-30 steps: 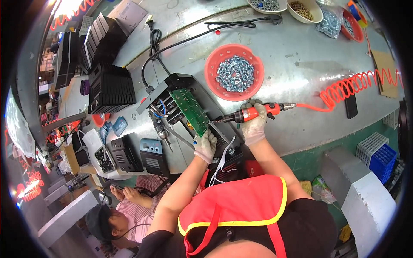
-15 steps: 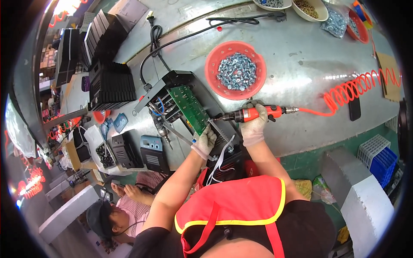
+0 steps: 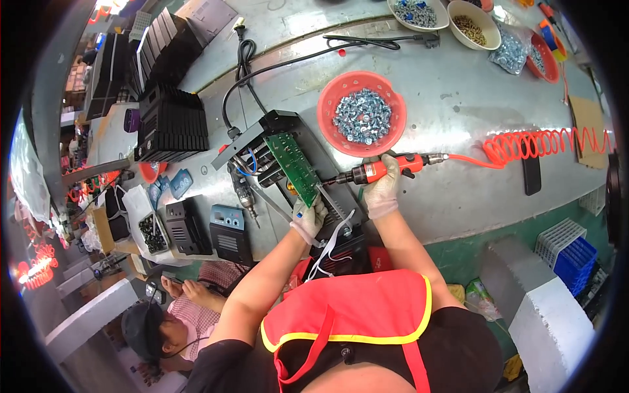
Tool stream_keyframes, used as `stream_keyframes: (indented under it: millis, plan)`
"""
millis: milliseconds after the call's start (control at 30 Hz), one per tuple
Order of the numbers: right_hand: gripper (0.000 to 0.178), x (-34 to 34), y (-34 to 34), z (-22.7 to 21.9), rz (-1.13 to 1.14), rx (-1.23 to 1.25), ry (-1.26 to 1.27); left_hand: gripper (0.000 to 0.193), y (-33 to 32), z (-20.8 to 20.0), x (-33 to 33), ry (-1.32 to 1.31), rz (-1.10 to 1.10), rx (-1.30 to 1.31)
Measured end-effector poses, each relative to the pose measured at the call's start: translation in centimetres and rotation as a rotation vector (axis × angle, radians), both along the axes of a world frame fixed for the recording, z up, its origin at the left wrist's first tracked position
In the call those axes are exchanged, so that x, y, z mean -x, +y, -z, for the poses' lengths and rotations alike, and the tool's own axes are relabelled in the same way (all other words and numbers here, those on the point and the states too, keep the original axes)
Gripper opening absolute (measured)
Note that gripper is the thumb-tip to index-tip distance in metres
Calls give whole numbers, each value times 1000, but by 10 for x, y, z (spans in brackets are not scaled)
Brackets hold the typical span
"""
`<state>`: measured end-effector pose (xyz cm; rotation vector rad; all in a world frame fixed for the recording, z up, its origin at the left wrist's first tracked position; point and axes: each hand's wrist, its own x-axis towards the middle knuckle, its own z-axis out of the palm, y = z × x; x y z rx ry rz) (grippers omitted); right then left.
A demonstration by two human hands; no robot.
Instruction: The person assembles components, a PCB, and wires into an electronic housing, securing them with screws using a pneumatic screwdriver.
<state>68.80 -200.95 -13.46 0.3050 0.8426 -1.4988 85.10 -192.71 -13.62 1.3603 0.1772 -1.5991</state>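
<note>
My right hand [image 3: 382,190], in a white glove, is wrapped round a red and black air screwdriver [image 3: 375,171]. Its bit points left and meets, or nearly meets, a metal bracket beside a green circuit board [image 3: 291,169]. My left hand [image 3: 309,219], also gloved, closes on the near end of that board, with its fingertips partly hidden. The board stands tilted in an opened black device housing [image 3: 316,147] with wires and parts inside. White ribbon-like leads [image 3: 333,245] hang from the near end of the housing.
A red bowl of screws [image 3: 362,112] stands just beyond the screwdriver. A coiled red air hose [image 3: 524,145] runs right, over a dark phone-like slab [image 3: 532,175]. Another screwdriver [image 3: 246,196] lies left of the housing. Stacked black covers [image 3: 171,124] stand farther left; a co-worker [image 3: 177,321] sits lower left.
The view has shifted slightly. The rear of the screwdriver is tilted a little farther away from me, while its bit stays by the bracket. My left hand keeps its grip on the board.
</note>
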Motion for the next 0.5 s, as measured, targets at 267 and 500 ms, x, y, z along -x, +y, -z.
stream_keyframes:
  millis: [267, 500]
  plan:
    - [11, 4, -8, 0, -82, -37, 103, 4, -1, -2, -8, 61, 4, 48]
    - [11, 3, -21, -8, -130, 37, 273, 7, 3, -5, -3, 16, 3, 113]
